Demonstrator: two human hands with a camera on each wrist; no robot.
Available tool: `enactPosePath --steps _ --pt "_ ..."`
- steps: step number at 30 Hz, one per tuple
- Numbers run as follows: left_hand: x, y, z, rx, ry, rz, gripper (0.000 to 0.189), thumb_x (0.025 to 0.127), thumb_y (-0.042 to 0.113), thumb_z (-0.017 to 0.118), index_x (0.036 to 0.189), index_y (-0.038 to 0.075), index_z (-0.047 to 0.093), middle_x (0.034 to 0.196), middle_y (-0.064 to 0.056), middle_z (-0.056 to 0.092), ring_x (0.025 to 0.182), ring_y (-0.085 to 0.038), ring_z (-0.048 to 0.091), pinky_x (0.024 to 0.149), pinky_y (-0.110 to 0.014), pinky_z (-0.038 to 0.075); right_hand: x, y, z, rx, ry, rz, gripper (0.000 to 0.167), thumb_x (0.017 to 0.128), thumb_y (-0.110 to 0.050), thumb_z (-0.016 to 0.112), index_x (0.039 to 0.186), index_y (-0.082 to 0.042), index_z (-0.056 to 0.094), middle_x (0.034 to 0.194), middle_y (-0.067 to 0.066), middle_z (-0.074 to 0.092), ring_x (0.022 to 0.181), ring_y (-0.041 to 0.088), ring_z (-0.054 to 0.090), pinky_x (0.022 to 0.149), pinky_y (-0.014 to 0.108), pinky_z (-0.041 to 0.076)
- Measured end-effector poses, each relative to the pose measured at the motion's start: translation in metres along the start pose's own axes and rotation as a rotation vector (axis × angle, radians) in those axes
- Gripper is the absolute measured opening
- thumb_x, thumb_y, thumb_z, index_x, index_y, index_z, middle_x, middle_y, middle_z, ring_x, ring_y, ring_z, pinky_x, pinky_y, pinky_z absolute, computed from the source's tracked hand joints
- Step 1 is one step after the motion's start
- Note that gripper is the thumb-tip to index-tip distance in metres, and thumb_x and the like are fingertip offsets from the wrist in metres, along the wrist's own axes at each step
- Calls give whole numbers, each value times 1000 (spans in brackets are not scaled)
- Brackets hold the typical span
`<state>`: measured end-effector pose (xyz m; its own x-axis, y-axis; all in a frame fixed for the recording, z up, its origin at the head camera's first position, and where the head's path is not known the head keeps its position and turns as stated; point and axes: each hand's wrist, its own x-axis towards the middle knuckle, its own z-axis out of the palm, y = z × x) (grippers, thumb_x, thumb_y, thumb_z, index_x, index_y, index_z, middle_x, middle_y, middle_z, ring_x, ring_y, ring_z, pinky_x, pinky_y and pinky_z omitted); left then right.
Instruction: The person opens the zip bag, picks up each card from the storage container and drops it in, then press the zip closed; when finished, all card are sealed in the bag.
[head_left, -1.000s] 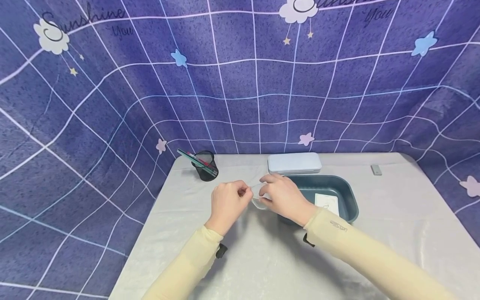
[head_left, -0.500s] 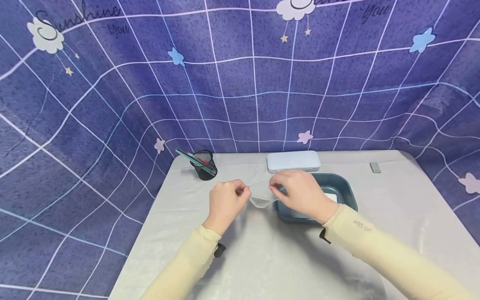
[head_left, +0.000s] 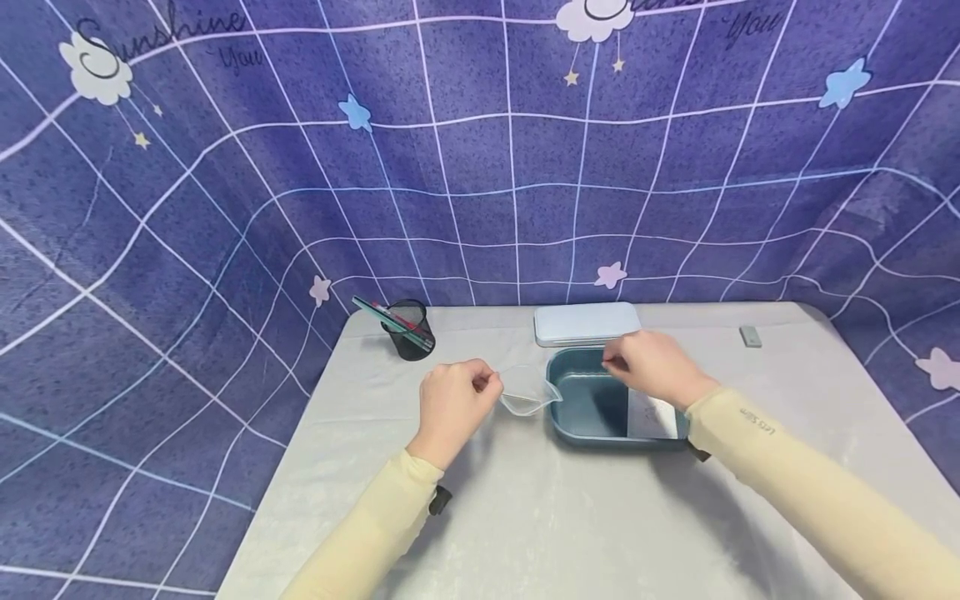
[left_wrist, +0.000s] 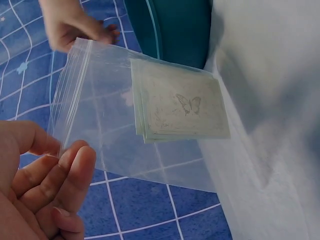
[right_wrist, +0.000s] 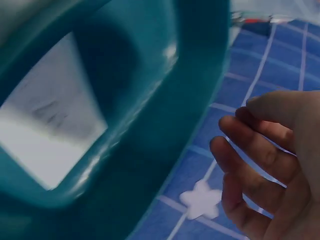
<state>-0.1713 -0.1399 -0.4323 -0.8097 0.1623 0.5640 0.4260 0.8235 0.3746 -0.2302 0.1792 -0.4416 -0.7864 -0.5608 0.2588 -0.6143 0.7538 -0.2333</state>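
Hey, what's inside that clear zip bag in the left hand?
The clear zip bag contains stacked cards, the front one showing a butterfly. It covers all but slim edges of those behind, hiding their faces.

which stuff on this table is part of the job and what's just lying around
Seemingly part of the job:
clear zip bag
butterfly-printed cards inside it
teal tub
white card in the tub

Apparently just lying around:
black mesh cup
pens in it
pale blue case
small gray block
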Motion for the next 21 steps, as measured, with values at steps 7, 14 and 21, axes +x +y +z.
enactPosePath --steps 7,14,21 --pt "0 0 1 -2 0 -2 14 82 18 71 70 22 76 61 16 66 54 -6 60 54 -35 46 -14 29 15 -35 -29 55 6 85 -8 75 86 -13 78 79 -5 71 70 18 66 69 48 56" --pt "0 -1 3 -1 2 6 14 82 17 71 70 21 76 62 15 66 54 -6 60 54 -35 46 -24 40 19 -36 -105 104 7 82 -8 79 79 -11 73 74 -1 70 68 24 67 70 51 56" --pt "0 -1 2 -4 -5 1 14 82 18 70 71 21 76 63 15 67 55 -6 61 56 -35 47 -33 47 25 0 -241 120 26 76 -19 90 73 -9 66 71 -1 60 64 20 57 71 49 54"
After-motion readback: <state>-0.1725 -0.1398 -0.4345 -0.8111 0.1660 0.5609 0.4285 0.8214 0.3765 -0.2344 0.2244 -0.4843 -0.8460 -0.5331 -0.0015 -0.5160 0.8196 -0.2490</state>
